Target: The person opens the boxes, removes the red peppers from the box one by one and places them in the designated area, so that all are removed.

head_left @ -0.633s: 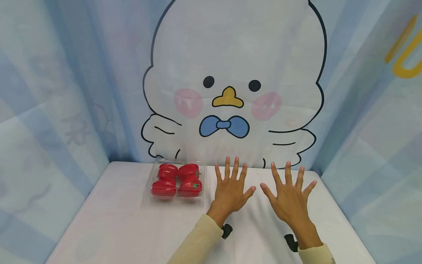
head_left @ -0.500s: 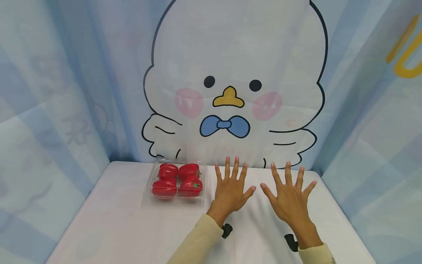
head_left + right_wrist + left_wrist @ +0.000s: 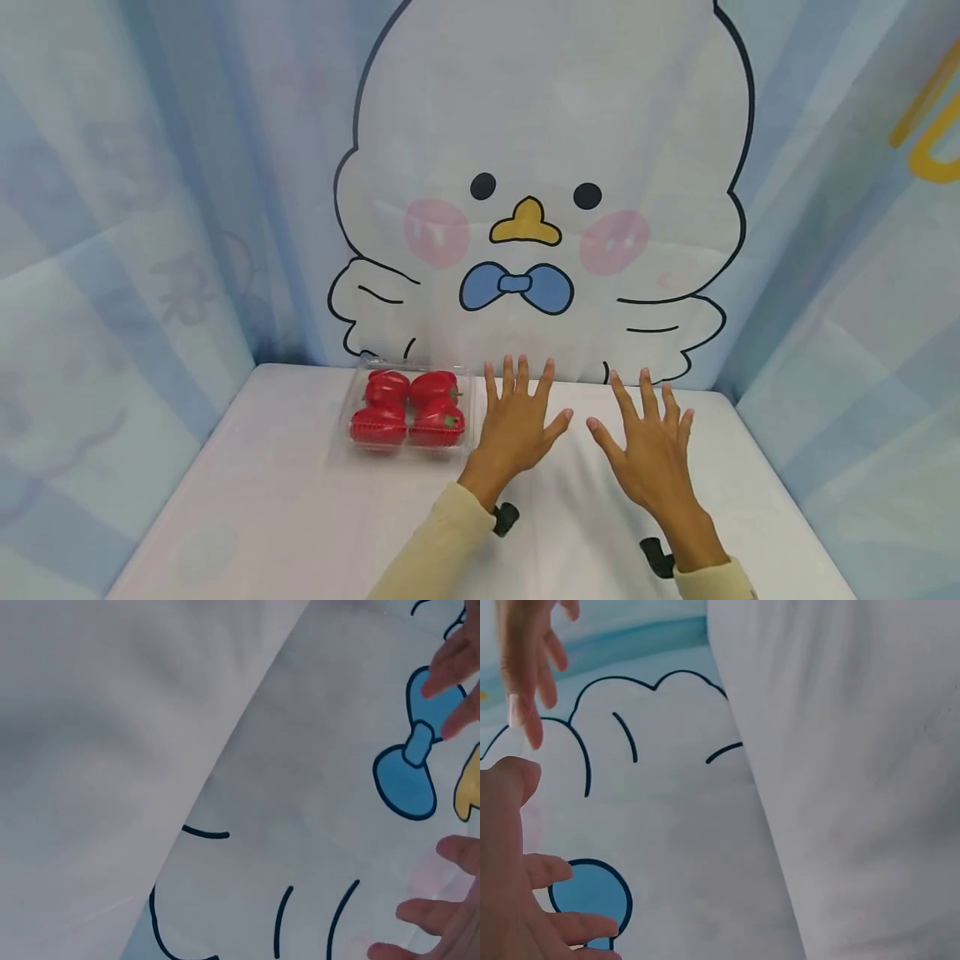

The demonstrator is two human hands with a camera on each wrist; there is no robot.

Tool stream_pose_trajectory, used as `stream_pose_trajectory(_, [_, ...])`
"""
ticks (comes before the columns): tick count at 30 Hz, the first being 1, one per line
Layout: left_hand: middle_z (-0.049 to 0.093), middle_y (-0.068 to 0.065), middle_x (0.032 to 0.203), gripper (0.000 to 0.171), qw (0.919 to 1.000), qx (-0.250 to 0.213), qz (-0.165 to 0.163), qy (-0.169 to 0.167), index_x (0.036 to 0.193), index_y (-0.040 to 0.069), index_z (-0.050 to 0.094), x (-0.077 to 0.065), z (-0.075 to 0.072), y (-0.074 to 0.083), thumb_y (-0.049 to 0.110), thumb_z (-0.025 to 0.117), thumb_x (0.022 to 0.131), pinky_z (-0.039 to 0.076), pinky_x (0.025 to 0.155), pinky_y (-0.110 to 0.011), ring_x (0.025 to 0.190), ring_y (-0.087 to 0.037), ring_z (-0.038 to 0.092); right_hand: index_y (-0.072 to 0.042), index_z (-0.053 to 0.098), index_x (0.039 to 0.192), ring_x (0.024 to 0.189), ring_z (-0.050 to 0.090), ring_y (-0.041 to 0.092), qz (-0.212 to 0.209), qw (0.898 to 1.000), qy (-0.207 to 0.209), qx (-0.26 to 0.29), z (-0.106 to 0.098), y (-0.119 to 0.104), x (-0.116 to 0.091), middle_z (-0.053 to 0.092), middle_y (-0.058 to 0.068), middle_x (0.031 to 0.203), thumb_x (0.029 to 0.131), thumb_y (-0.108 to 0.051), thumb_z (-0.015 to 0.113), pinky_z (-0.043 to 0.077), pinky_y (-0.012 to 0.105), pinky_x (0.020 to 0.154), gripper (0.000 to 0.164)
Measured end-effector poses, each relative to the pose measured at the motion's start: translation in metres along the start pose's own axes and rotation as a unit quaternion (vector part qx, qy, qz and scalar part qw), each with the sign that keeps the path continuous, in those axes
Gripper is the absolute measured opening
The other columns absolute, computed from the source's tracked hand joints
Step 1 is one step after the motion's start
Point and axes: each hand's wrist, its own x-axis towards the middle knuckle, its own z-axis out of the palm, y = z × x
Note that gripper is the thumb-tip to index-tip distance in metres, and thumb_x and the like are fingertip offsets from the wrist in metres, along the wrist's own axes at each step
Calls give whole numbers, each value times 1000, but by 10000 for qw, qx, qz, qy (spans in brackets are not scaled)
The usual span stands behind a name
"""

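Note:
Both hands are held over the white table with spread, straight fingers and nothing in them. The left hand (image 3: 513,429) is just right of a clear plastic box (image 3: 468,410). Several red bell peppers (image 3: 379,425) sit in the box, some with a green stem showing. To the right is the right hand (image 3: 655,458), its thumb pointing toward the left one. In the left wrist view, the left hand (image 3: 502,877) shows at the lower left, below the other hand's fingers. The right wrist view catches the right hand (image 3: 457,919) at its lower right.
The white table (image 3: 247,500) meets a back curtain (image 3: 525,108) printed with a white chick in a blue bow tie. Blue-and-white curtains (image 3: 97,275) close in both sides. A black strap piece (image 3: 506,518) shows at each wrist, below cream sleeves (image 3: 438,542).
Both hands have shifted a little left, and their fingers are closer together than before. The head view has turned slightly. The box of bell peppers stays in its place on the table.

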Motion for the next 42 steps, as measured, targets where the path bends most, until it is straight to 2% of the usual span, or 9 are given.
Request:
stream_pose_trajectory(6, [51,-15,163,74,9965,-629,-76,549,166,17,38,-1,-9,-21,54,56,105,22,134,-61,154,-34,45,-19,43,164,151,32,54,-362,9982,336,351,10,-12,-5,31,27,171,97,-46,73,30,81,115,78])
stream_pose_trajectory(10, [51,-17,161,71,9907,-1122,-56,771,163,14,43,-4,-18,-38,49,60,104,28,132,-60,151,-34,47,-17,48,161,146,38,49,-544,9954,556,559,15,-20,-5,37,24,168,95,-42,77,37,74,112,77])
stream_pose_trajectory(16, [52,-16,160,68,9797,-1788,-215,883,161,14,45,-12,-30,-65,42,66,103,29,131,-60,150,-34,48,-15,53,157,137,47,43,-768,9898,784,912,24,-36,-5,48,21,161,91,-38,83,45,67,106,77])
stream_pose_trajectory(18, [53,-14,160,67,9739,-2061,-312,898,161,15,46,-16,-33,-72,40,67,102,37,127,-61,149,-34,49,-15,54,156,134,50,40,-799,9880,842,1016,28,-43,-6,51,19,158,89,-37,86,48,65,104,77])
stream_pose_trajectory(23, [55,-12,158,65,9524,-2784,-650,1063,159,20,50,-26,-38,-88,33,73,100,53,112,-64,146,-35,52,-14,59,152,126,55,35,-971,9810,1022,1336,37,-61,-7,59,17,149,83,-31,91,54,61,102,78])
stream_pose_trajectory(30, [56,-9,159,69,9249,-3460,-1011,1212,159,21,50,-38,-47,-110,25,78,96,53,111,-63,148,-35,52,-18,65,145,122,58,24,-1342,9698,1070,1731,50,-89,-7,65,7,136,79,-29,96,57,48,98,74])
stream_pose_trajectory(33, [56,-10,159,70,9175,-3604,-1156,1224,159,20,49,-44,-50,-119,23,79,96,51,112,-64,149,-35,51,-19,66,144,123,58,22,-1361,9686,940,1857,53,-99,-9,65,4,135,80,-29,96,57,46,100,71])
stream_pose_trajectory(36, [55,-9,160,70,9134,-3687,-1241,1195,159,19,48,-48,-55,-129,22,79,96,49,115,-64,150,-34,50,-20,67,142,122,59,19,-1360,9677,860,1941,55,-109,-12,65,1,133,81,-28,95,58,45,101,68])
stream_pose_trajectory(42, [57,-11,158,68,9154,-3611,-1284,1229,159,18,48,-58,-61,-157,21,77,98,51,114,-62,147,-36,53,-23,68,139,120,61,16,-1413,9637,809,2115,61,-129,-14,67,-2,131,81,-28,95,59,41,99,64])
